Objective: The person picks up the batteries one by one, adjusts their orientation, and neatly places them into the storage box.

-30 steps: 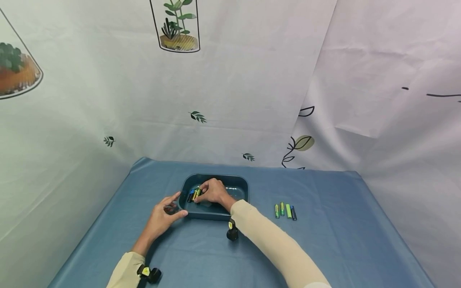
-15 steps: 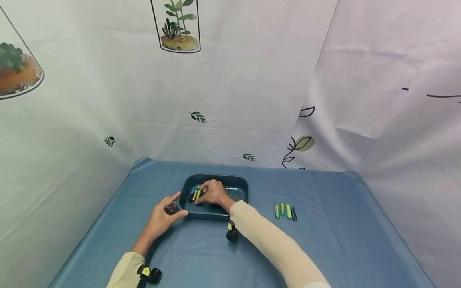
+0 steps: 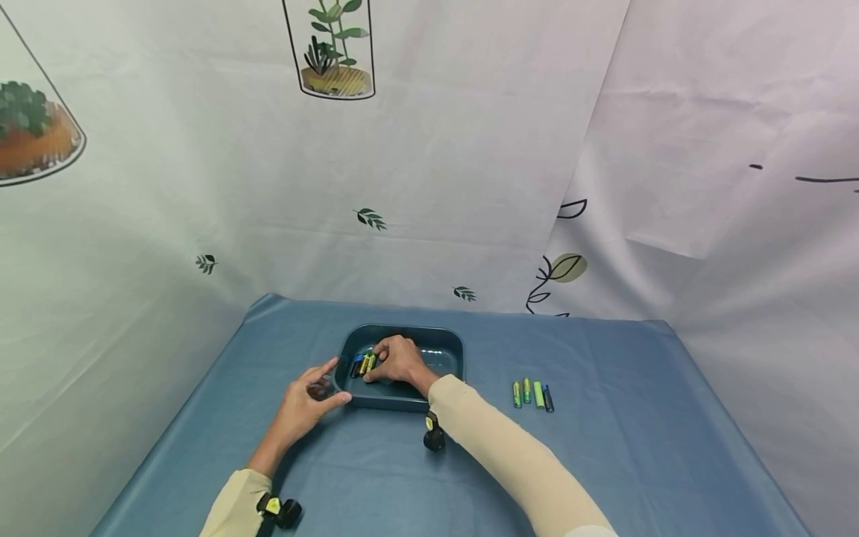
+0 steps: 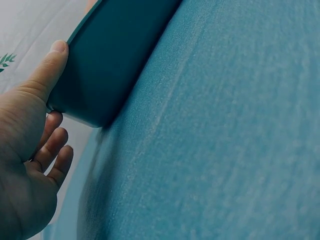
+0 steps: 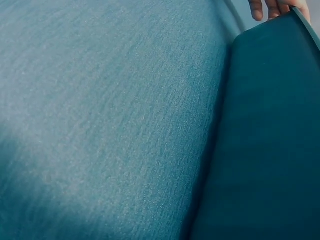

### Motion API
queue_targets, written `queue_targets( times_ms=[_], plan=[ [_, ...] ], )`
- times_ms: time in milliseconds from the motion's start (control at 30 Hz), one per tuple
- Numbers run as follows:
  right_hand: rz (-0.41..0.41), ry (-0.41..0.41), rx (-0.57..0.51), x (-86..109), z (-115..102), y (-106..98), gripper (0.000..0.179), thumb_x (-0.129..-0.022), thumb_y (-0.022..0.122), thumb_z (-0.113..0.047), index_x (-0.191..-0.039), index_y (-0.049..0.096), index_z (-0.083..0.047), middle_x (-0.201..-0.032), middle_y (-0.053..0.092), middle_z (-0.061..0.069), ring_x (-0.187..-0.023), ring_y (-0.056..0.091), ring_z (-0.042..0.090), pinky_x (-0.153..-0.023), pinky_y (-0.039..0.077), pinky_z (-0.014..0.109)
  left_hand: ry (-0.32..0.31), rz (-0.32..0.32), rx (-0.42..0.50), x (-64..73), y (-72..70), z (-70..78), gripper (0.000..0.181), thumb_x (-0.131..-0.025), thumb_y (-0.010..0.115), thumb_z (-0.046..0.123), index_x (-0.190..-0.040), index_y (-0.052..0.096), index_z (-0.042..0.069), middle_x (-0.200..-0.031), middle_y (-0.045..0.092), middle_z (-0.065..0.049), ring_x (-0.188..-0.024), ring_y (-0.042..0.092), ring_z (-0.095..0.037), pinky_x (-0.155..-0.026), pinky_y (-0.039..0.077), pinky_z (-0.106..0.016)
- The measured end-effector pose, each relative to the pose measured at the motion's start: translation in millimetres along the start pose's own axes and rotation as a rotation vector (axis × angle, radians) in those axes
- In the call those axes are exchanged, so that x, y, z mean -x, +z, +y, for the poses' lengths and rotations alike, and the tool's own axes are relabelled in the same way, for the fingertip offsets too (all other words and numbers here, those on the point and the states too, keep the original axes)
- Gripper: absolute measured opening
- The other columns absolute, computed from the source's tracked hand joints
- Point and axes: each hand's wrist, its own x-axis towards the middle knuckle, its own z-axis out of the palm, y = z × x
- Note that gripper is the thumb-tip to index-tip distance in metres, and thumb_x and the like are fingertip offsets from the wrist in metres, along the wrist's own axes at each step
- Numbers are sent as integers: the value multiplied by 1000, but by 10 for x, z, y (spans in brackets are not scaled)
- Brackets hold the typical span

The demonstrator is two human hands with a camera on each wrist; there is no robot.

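Note:
A dark teal rectangular tray (image 3: 439,358) sits on the cloth, with a few AAA-size batteries (image 3: 359,365) side by side near its left end. My left hand (image 3: 300,409) holds the tray's left corner. In the left wrist view its thumb (image 4: 52,62) lies on the rim while the lower fingers are loosely curled below. Inside the tray, my right hand (image 3: 401,359) has thumb and forefinger at the two ends of the rightmost battery (image 3: 370,363), a green-yellow one. The right wrist view shows the tray's outer wall (image 5: 270,125), which hides the right fingers.
To the right of the tray, several batteries (image 3: 526,391), green and black, lie in a loose row on the blue tablecloth (image 3: 624,418). Behind the table hangs a white printed fabric backdrop (image 3: 429,164). The right sleeve (image 3: 510,455) crosses in front of the tray.

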Motion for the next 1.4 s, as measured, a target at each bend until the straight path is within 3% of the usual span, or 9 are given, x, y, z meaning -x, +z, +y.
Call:
queue_targets(
  times_ms=[433,667,833,1067,1400],
  plan=[
    [6,-41,-18,36,17,-42,53,-74,94,-33,-119,76,-13,-101,71,0,-83,62,9,-77,56,29,12,-3,6,-3,7,8,78,-85,85,35,-152,52,13,-130,60,-17,-105,63,-30,-88,52,-52],
    [4,-134,-32,99,-9,-159,49,-78,92,-33,-119,76,-13,-102,71,0,-88,64,9,-77,55,29,2,-12,3,3,-1,0,78,-86,85,34,-153,51,13,-131,59,-17,-106,63,-30,-88,52,-51],
    [-11,-212,-57,151,-38,-307,49,-82,88,-31,-126,74,-12,-106,72,4,-91,63,9,-75,54,28,2,-15,0,1,-12,-3,78,-86,85,33,-153,50,13,-131,59,-18,-106,63,-31,-88,52,-53],
    [-28,-258,-158,356,-29,-607,51,-86,85,-33,-131,71,-14,-117,70,13,-80,63,16,-67,53,30,0,-14,-8,-12,-6,7,79,-86,85,34,-153,50,12,-131,59,-18,-106,63,-31,-88,52,-53],
    [73,-282,-162,669,223,-1041,45,-88,83,-30,-131,71,-20,-119,69,14,-85,59,17,-69,51,33,9,-9,-12,4,-12,-9,78,-86,84,35,-153,50,12,-133,59,-18,-107,63,-31,-88,53,-52]
  ],
)
